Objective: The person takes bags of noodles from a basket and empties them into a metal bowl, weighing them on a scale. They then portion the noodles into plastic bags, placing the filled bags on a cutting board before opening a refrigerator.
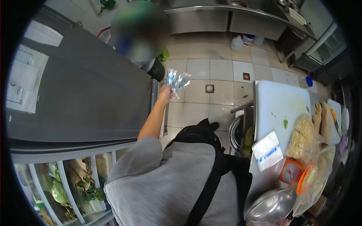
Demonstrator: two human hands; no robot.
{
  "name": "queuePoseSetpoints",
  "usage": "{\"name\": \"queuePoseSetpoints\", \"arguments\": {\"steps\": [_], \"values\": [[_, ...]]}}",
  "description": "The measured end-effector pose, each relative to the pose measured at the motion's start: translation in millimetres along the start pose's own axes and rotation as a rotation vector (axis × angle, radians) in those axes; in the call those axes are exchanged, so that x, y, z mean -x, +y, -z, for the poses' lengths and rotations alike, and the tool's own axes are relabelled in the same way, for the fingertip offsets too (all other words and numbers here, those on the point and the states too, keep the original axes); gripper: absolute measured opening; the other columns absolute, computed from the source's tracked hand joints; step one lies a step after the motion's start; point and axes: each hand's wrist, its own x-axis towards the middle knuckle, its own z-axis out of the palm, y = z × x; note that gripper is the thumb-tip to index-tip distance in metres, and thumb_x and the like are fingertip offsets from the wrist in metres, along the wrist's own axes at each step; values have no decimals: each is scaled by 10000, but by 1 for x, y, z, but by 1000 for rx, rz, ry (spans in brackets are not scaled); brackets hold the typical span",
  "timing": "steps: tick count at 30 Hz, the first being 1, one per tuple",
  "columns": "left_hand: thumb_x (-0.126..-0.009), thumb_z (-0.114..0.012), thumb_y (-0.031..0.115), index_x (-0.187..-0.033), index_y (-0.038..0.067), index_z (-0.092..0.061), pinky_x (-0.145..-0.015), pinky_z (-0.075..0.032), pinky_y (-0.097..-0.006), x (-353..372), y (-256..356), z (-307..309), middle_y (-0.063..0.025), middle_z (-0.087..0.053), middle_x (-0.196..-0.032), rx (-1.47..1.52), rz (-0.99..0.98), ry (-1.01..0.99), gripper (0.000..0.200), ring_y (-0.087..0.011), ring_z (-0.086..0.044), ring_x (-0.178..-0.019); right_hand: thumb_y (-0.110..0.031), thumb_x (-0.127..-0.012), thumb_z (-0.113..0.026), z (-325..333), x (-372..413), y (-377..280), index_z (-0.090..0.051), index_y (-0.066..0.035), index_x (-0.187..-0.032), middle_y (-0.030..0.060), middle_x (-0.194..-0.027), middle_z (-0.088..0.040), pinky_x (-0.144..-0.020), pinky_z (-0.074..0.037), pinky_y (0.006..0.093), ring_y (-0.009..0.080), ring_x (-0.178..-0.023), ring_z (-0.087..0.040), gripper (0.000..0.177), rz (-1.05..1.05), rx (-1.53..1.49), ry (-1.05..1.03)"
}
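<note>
My left hand [165, 94] is stretched out ahead, its fingers closed on a crumpled clear plastic bag [177, 81] with blue print. The bag hangs over the tiled floor, beside the edge of a large grey door [90, 90]. A black bin [155, 70] stands just beyond the hand. My right hand does not show. To my right, a stack of white plastic bags with blue print [267, 150] lies on the steel table, against a white cutting board [281, 109]. Near it are a bag of pale shredded food [301, 139] and an orange scale [290, 170].
A steel bowl [273, 205] sits at the table's near end; a knife with an orange handle [334, 116] lies farther right. Left, an open-slatted rack [60, 184] holds leafy vegetables. Jugs [236, 44] stand under the far steel counter [200, 20]. A blurred round patch covers the upper left.
</note>
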Motion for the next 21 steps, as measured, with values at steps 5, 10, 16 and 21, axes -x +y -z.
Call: {"name": "queuePoseSetpoints", "arguments": {"steps": [5,10,16,21], "values": [[-835,-561,186,-949,107,-513,-661,-472,-325,19,25,69,-11,-507,-772,73,18,4,147,-139,-519,-701,-246,-862,-517,-87,10,-44,-466,-11,-1208,138,-1100,-540,-774,-477,321,234,-973,-551,422,-7,-52,-108],[-796,-612,313,-1143,107,-499,-872,-414,-380,-8,37,57,-66,-537,-984,65,128,-121,419,-173,-522,-896,-243,-858,-538,-164,46,-96,-465,-11,-1209,130,-1072,-554,-744,-487,300,215,-931,-571,427,-66,-189,-151],[-842,-485,340,-1271,6,-385,-997,-298,-398,-43,65,-26,-118,-499,-1140,-72,-496,-519,554,-226,-433,-1119,-239,-820,-617,-182,100,-146,-572,9,-1070,77,-903,-600,-704,-476,246,133,-759,-588,355,-56,-177,88],[-812,-405,407,-1314,-20,-295,-1020,-230,-443,58,128,-236,-154,-304,-1366,21,-648,-1173,668,-279,-298,-1261,-257,-820,-614,-113,138,-136,-576,11,-1070,70,-920,-591,-710,-466,236,122,-784,-570,369,-105,-88,257]]}}
